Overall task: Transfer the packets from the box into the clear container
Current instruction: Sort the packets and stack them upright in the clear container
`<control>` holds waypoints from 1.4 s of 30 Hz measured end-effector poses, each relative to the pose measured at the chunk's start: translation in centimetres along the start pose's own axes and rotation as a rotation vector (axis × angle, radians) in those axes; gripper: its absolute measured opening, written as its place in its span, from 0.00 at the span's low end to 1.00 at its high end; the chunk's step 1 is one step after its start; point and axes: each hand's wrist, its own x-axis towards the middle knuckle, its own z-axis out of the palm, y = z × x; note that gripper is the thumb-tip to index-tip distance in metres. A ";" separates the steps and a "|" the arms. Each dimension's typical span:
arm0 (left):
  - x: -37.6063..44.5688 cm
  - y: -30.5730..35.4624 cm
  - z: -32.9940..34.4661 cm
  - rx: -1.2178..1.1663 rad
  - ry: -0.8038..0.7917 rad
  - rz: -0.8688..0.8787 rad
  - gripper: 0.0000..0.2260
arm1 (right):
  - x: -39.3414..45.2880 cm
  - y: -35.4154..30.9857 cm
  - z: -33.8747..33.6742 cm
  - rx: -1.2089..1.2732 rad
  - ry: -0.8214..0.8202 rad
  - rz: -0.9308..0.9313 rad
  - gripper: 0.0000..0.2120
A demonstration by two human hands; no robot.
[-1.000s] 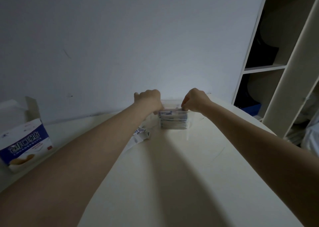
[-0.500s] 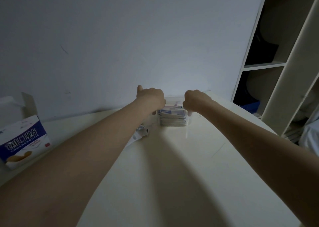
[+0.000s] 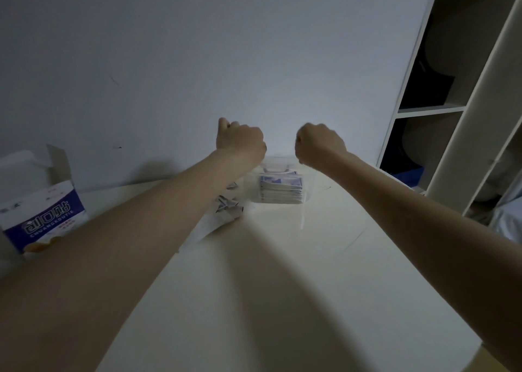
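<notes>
The clear container (image 3: 306, 186) stands at the far side of the white table (image 3: 282, 272), near the wall. A stack of blue-and-white packets (image 3: 281, 192) fills it. My left hand (image 3: 240, 142) hovers just above its left rim, fingers curled into a fist, thumb up. My right hand (image 3: 320, 145) hovers above the right rim, also curled shut. Nothing shows in either hand. A few loose packets (image 3: 227, 207) lie on the table left of the container, partly hidden by my left forearm. The open blue-and-white box (image 3: 42, 216) stands at the far left.
A grey wall rises right behind the container. An open white shelf unit (image 3: 457, 108) stands to the right of the table, with dark items inside. The table's right edge curves away near the shelf.
Both hands have lifted from the container's rim and the top of the packets to just above it. The container and packets stay where they were.
</notes>
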 end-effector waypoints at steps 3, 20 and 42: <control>-1.6 -2.2 -0.4 -0.023 0.051 0.005 0.11 | -0.6 -2.0 -0.1 0.204 -0.024 -0.201 0.11; -10.1 -8.3 4.0 -0.246 -0.414 -0.080 0.15 | -6.3 -6.7 6.9 0.078 -0.317 -0.650 0.09; -10.1 -11.8 3.7 -0.559 -0.134 -0.322 0.12 | -5.3 -5.6 2.5 0.788 -0.317 -0.045 0.10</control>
